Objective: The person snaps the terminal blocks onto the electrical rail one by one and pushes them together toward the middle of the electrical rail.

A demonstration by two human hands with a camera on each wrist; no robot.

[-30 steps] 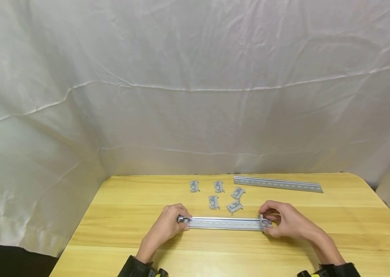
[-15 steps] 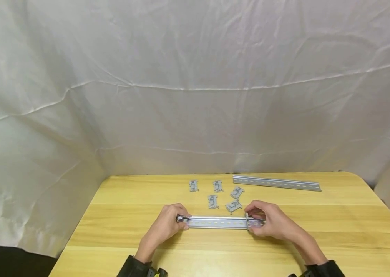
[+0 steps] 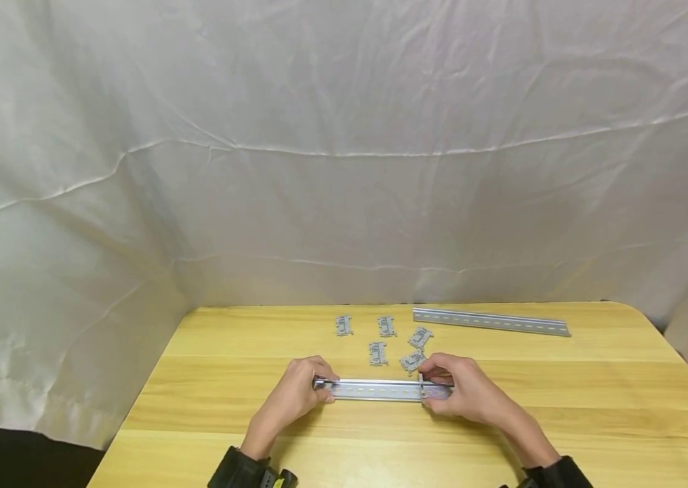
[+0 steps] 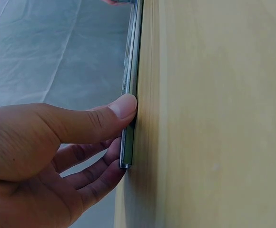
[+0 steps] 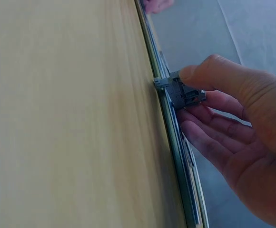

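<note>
A slotted metal DIN rail [image 3: 374, 390] lies lengthwise across the front of the wooden table. At its left end, my left hand [image 3: 297, 390] pinches it between thumb and fingers; the left wrist view has the thumb [image 4: 123, 107] on the rail's near edge. Toward the right part of the rail, my right hand [image 3: 462, 386] holds a grey terminal block [image 5: 183, 92] by thumb and fingers. That block stands upright across the rail, its foot at the rail's edge. The rail's right end is partly hidden behind the right hand in the head view.
Several loose grey terminal blocks [image 3: 377, 353] lie flat on the table [image 3: 228, 379] beyond the rail, one close to the right fingertips. A second DIN rail [image 3: 490, 321] lies at the back right. Pale cloth [image 3: 344, 203] hangs behind the table.
My right hand has slid the terminal block leftward along the rail, from near the right end toward the middle. The left hand keeps its grip at the left end.
</note>
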